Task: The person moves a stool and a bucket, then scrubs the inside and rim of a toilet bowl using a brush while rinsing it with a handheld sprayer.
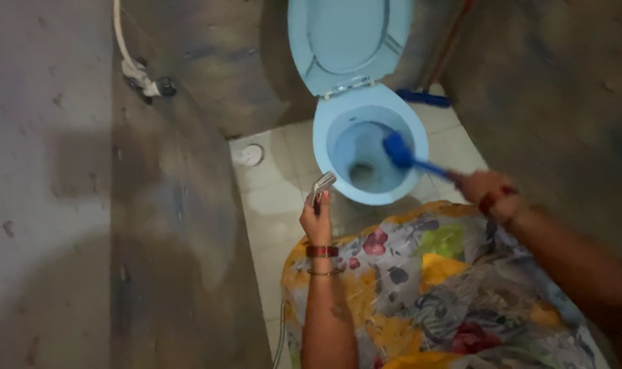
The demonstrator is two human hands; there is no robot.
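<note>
The right hand [484, 188] grips a blue toilet brush [399, 152], its blurred head inside the light-blue toilet bowl [324, 137]; the left hand [316, 219] grips a metal sprayer [322, 184], hose hidden.

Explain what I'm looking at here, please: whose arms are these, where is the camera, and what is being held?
The single picture comes from a camera worn on a person's head, looking down, so both bare arms are that person's own. The left hand grips a metal spray nozzle pointed toward a light blue toilet with its lid raised. The right hand holds a blue toilet brush, its head inside the bowl. Pale floor tiles surround the toilet; a flowered garment fills the bottom.
</note>
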